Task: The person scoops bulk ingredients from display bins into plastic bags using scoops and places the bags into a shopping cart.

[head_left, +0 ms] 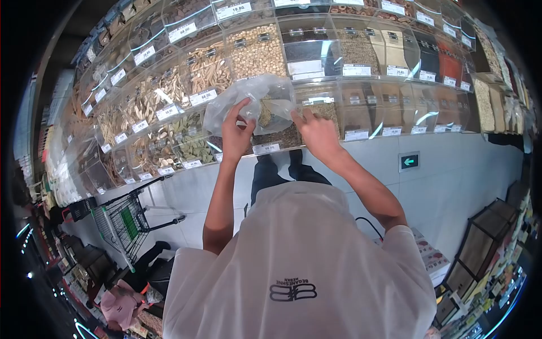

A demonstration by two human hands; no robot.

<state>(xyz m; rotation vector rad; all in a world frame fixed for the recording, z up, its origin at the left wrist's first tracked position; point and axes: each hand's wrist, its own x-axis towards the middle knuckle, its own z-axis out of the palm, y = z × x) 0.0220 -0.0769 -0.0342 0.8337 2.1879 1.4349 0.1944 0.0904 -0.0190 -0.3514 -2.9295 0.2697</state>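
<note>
A clear plastic bag (230,100) is spread over the front bins, its mouth partly open. My left hand (238,131) is closed on the near side of the bag, thumb and fingers pinching the film. My right hand (317,131) grips the bag's right edge between thumb and curled fingers. Between the hands, a greenish-brown dried spice (265,113) shows at the bag's opening. Below the bag is a bin of small dark grains (282,137), with a price label (266,148) on its front.
Tiered clear bins surround the hands, including pale round kernels (254,53), dried leaves (197,141) and red powder (450,61). A shopping cart (125,223) stands behind on the left, near a person in pink (120,305). A green arrow sign (409,162) marks the floor.
</note>
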